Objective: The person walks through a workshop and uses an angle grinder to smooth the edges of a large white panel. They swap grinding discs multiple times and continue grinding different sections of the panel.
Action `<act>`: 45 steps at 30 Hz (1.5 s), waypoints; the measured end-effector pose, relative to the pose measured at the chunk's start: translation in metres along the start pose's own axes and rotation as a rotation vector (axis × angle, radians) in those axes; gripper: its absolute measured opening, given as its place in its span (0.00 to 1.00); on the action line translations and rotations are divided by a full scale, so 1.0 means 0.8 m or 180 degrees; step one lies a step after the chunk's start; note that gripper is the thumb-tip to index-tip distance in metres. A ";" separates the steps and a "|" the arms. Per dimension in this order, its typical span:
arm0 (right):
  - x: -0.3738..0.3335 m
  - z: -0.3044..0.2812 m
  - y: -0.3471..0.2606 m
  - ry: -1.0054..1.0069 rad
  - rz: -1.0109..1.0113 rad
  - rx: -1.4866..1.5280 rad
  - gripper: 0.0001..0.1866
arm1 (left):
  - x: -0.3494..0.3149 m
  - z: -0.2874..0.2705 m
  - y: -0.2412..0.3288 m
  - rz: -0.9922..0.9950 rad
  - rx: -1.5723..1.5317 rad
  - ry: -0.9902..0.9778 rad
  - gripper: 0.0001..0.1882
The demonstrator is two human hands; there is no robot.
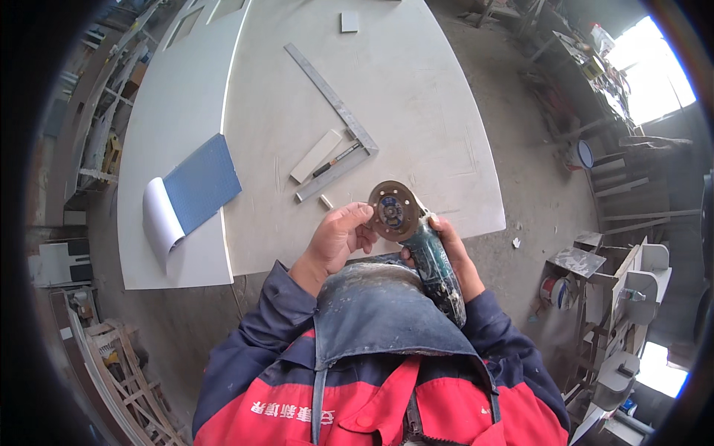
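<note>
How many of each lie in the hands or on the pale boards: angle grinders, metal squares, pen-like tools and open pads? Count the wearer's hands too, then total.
Hands: 2 (left hand, right hand)
Angle grinder: 1
Metal square: 1
Pen-like tool: 1
Open pad: 1
Total: 6

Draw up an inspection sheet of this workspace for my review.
Surface: pale board, scuffed and marked.
Job's things: green angle grinder, its round disc facing the camera.
Clutter: metal square, dark pen, white strip; blue-and-white pad to the left, one sheet curled.
Hands: right hand grips the grinder body; left hand has fingertips at the disc's edge.
Cables: nothing seen clearly.
Surroundings: dusty floor, bucket at right.
</note>
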State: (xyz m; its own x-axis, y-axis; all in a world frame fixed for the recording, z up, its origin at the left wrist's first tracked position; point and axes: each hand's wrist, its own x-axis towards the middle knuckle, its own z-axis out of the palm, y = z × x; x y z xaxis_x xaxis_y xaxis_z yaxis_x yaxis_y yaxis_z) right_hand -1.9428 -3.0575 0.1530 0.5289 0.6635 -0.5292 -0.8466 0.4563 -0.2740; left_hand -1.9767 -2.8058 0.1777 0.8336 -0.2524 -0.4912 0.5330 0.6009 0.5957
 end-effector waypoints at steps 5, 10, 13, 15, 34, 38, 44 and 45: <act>0.003 0.011 -0.001 0.0231 -0.0040 -0.0342 0.30 | -0.025 -0.057 0.001 0.0530 -0.0659 0.0846 0.05; -0.009 -0.016 -0.006 0.0285 -0.0175 -0.0144 0.31 | -0.064 -0.170 0.002 0.0778 -0.0829 0.2245 0.07; -0.016 -0.021 -0.005 0.0311 -0.0306 -0.0005 0.30 | -0.078 -0.197 -0.021 0.0430 -0.1059 0.2615 0.08; -0.020 -0.022 -0.003 0.0318 -0.0411 0.0002 0.30 | -0.085 -0.193 -0.035 0.0158 -0.0555 0.2518 0.12; -0.081 -0.081 -0.003 -0.0066 -0.0760 0.0670 0.30 | -0.050 -0.052 -0.090 0.2509 0.5833 0.0986 0.12; -0.079 -0.107 0.005 -0.0259 -0.0658 0.0849 0.30 | -0.066 -0.016 -0.049 0.0414 0.1713 0.1738 0.09; -0.061 -0.102 0.038 -0.0632 0.0239 0.1226 0.30 | -0.093 0.091 -0.055 0.0218 0.0269 0.1570 0.09; -0.062 -0.096 0.043 -0.0628 0.0432 0.1297 0.30 | -0.094 0.097 -0.060 0.0192 0.0184 0.1469 0.09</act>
State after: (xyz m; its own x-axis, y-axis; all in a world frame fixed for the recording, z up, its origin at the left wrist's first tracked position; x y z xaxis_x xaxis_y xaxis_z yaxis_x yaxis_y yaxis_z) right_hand -2.0028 -3.1202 0.1080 0.4496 0.8153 -0.3649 -0.8373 0.5270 0.1456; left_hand -2.0540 -2.8740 0.2354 0.7189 0.1532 -0.6780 0.5036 0.5576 0.6599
